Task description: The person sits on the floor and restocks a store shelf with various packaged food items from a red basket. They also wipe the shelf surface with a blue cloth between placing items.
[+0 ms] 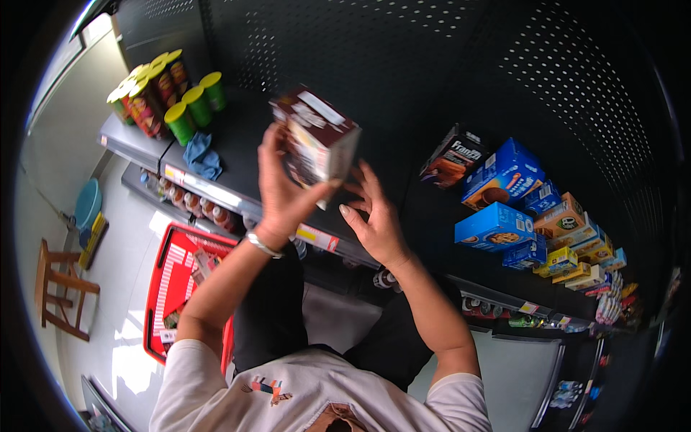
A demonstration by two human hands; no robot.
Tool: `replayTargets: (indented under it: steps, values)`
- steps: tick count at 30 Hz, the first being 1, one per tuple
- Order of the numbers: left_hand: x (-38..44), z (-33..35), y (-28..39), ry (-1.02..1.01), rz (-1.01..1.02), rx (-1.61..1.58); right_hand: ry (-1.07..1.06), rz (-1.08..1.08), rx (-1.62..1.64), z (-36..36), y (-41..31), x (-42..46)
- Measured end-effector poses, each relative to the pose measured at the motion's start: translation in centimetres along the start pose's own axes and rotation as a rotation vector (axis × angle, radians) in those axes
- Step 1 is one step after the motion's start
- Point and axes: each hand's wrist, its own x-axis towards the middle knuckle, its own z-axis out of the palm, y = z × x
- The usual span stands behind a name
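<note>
Above the dark metal shelf [237,146], my left hand [280,183] grips a dark brown and cream carton [319,132]. The carton is tilted, and its printing is blurred. My left thumb lies along the lower edge, while the fingers wrap the left side. Just right of its lower corner is my right hand [378,227], fingers spread and slightly bent. It holds nothing; whether a fingertip brushes the carton is hard to tell. A dark snack box [453,156] stands on the shelf to the right.
Canisters with yellow-green lids [154,92] and a blue cloth [203,156] occupy the left of the shelf. Blue biscuit boxes [502,175] and several smaller packages line the right. A red shopping basket [178,281] with packages inside sits by my left leg. Bottles [194,202] fill a lower shelf.
</note>
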Motion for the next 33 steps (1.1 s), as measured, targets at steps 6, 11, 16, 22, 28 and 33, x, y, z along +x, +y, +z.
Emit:
replayTargets:
  steps: [6, 11, 16, 22, 28, 33]
  values:
    - [-2.3, 6.7, 0.5, -0.191, -0.100, 0.020, 0.239, 0.132, -0.187, -4.6, 4.4, 0.6]
    - [-5.0, 5.9, -4.0, -0.373, -0.305, -0.027, 0.133, 0.235, -0.237, -5.6, 5.4, 0.4]
    - [-6.9, 6.1, -7.4, -0.460, -0.516, -0.218, 0.079, 0.376, -0.518, -4.2, 4.8, -0.3]
    - [-8.3, 7.4, -9.6, -0.496, -0.389, -0.107, 0.213, 0.396, -0.368, -3.3, 5.7, -0.1]
    - [-7.4, 12.7, -11.5, -0.527, -0.373, -0.126, 0.486, 0.310, -0.363, -4.3, 10.3, 1.4]
    - [-5.5, 16.9, -14.6, -0.500, -0.414, -0.117, 0.540, 0.225, -0.364, -5.8, 14.0, 2.6]
